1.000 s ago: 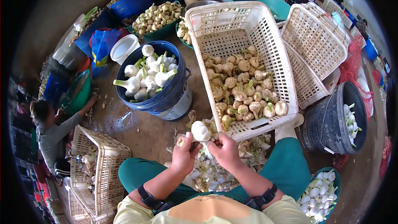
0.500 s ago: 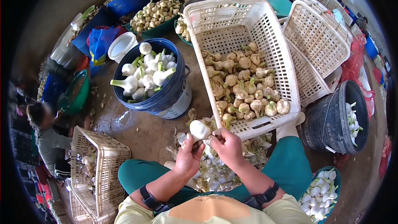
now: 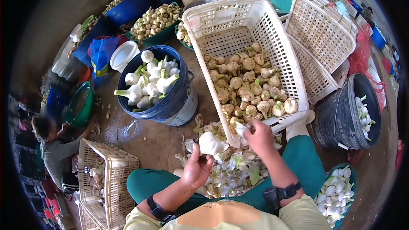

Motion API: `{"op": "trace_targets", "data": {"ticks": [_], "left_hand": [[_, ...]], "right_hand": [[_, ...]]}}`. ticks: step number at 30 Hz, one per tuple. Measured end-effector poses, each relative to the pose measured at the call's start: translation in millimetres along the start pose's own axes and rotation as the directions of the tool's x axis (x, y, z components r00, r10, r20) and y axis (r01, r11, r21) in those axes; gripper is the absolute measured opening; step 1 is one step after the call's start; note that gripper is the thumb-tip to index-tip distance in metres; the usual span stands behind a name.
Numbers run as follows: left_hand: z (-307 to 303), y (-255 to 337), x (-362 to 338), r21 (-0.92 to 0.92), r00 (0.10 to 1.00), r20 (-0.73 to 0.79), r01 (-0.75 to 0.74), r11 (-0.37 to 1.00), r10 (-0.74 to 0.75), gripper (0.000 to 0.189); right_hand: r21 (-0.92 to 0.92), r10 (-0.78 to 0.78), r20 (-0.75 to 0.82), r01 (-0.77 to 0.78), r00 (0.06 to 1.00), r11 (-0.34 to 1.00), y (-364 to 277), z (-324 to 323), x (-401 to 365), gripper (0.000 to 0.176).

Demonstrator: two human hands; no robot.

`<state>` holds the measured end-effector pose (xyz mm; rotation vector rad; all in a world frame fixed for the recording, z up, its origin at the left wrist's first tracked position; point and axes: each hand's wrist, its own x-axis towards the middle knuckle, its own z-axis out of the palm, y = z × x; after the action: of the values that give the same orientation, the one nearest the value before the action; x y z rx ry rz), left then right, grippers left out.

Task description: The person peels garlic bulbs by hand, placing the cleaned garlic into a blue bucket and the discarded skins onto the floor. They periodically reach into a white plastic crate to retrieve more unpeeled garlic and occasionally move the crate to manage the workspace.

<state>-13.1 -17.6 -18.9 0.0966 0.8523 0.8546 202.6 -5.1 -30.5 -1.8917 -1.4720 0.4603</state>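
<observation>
The round white garlic bulb (image 3: 210, 144) is sitting in the left hand (image 3: 200, 168), up above a loose pile of white and pale brown garlic skins (image 3: 238, 174) on the floor. The left hand is curling part way, and its thumb and fingers are holding the bulb at its near side. The right hand (image 3: 258, 136) is closing tight, with its fingertips pinching a small white bit of garlic skin (image 3: 241, 128), apart from the bulb. That hand is showing in front of the near end of a big white plastic crate with many holes (image 3: 223, 21); I cannot tell if it is touching the crate. Lots of dirty, light brown garlic bulbs (image 3: 249, 76) are lying inside the crate. To the left, a round dark blue plastic bucket (image 3: 183, 96) is holding clean white bulbs with green stems (image 3: 149, 81). To the right, a black plastic bucket (image 3: 330, 115) is leaning over with white garlic inside. At the near right, more white garlic bulbs (image 3: 334, 196) are filling a round green tub. At the far left, another person (image 3: 55, 153) is sitting beside a green basin (image 3: 86, 106).
</observation>
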Motion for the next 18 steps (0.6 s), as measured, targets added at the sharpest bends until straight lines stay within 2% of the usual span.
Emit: {"op": "trace_targets", "data": {"ticks": [1, 2, 3, 4, 5, 6, 7, 8, 9, 10, 11, 12, 13, 14, 15, 16, 17, 18], "left_hand": [[0, 5, 0, -0.01, 1.0, 0.02, -0.016, 1.0, 0.016, 0.041], [1, 7, -1, -0.02, 0.999, 0.036, -0.03, 0.999, 0.031, 0.04], [6, 9, -1, 0.034, 0.998, -0.013, -0.059, 0.998, 0.059, 0.037], [6, 9, -1, 0.035, 0.998, -0.015, -0.055, 0.998, 0.056, 0.037], [6, 9, 0, 0.097, 0.998, -0.017, -0.056, 0.994, 0.057, 0.036], [6, 10, 3, 0.157, 0.998, -0.011, -0.055, 0.986, 0.057, 0.036], [3, 20, 2, 0.246, 0.99, 0.104, -0.116, 0.962, 0.093, 0.037], [7, 31, 5, 0.306, 0.961, 0.136, -0.273, 0.912, 0.242, 0.037], [11, 51, 6, 0.338, 0.904, 0.198, -0.426, 0.839, 0.379, 0.036], [27, 69, 7, 0.263, 0.822, 0.06, -0.56, 0.785, 0.567, 0.035], [33, 92, 9, 0.308, 0.663, 0.151, -0.737, 0.602, 0.733, 0.032], [22, 119, 18, 0.408, 0.503, 0.203, -0.823, 0.395, 0.84, 0.029], [31, 135, 22, 0.494, 0.37, 0.22, -0.84, 0.223, 0.903, 0.026], [3, 164, 46, 0.631, 0.314, 0.314, -0.774, 0.05, 0.896, 0.021], [0, 172, 54, 0.803, 0.301, 0.409, -0.568, -0.183, 0.861, 0.022], [-1, 177, 59, 0.862, 0.314, 0.495, -0.299, -0.41, 0.81, 0.024], [-5, 174, 64, 0.822, 0.343, 0.569, -0.265, -0.504, 0.747, 0.031], [-10, 167, 66, 0.771, 0.372, 0.634, -0.23, -0.594, 0.678, 0.038]], "right_hand": [[-0.013, 0.082, 0.232, -0.081, 0.969, 0.997, 6, -12, 1, 0.019], [-0.014, 0.083, 0.232, -0.082, 0.969, 0.997, 4, -14, -4, 0.019], [0.276, -0.049, 0.365, -0.058, 0.93, 0.959, -3, -14, -13, 0.026], [0.544, -0.212, 0.443, -0.073, 0.871, 0.836, -11, -13, -20, 0.032], [0.619, -0.247, 0.499, -0.142, 0.83, 0.773, -19, -13, -21, 0.037], [0.631, -0.204, 0.601, -0.303, 0.773, 0.714, -23, -11, -21, 0.03], [0.551, -0.214, 0.671, -0.284, 0.71, 0.785, -23, -6, -18, 0.029], [0.465, -0.207, 0.735, -0.259, 0.645, 0.847, -16, -2, -15, 0.027], [0.458, -0.189, 0.727, -0.261, 0.66, 0.85, -5, 4, -14, 0.027], [0.388, -0.344, 0.588, 0.118, 0.732, 0.914, 9, 12, -15, 0.02], [0.23, -0.522, 0.467, 0.472, 0.714, 0.851, 17, 13, -16, 0.016], [0.127, -0.346, 0.484, 0.327, 0.804, 0.937, 16, 0, -5, 0.018], [0.027, -0.163, 0.481, 0.172, 0.861, 0.985, 15, -16, 14, 0.02], [-0.082, -0.018, 0.386, 0.054, 0.922, 0.995, 37, -15, 31, 0.014], [-0.197, 0.181, 0.305, -0.124, 0.935, 0.973, 47, -20, 48, 0.016], [-0.403, 0.196, 0.223, -0.093, 0.955, 0.91, 86, -6, 61, 0.019], [-0.541, 0.452, 0.313, -0.235, 0.835, 0.808, 97, -5, 75, 0.024], [-0.535, 0.432, 0.306, -0.222, 0.849, 0.815, 116, 6, 83, 0.024]]}}
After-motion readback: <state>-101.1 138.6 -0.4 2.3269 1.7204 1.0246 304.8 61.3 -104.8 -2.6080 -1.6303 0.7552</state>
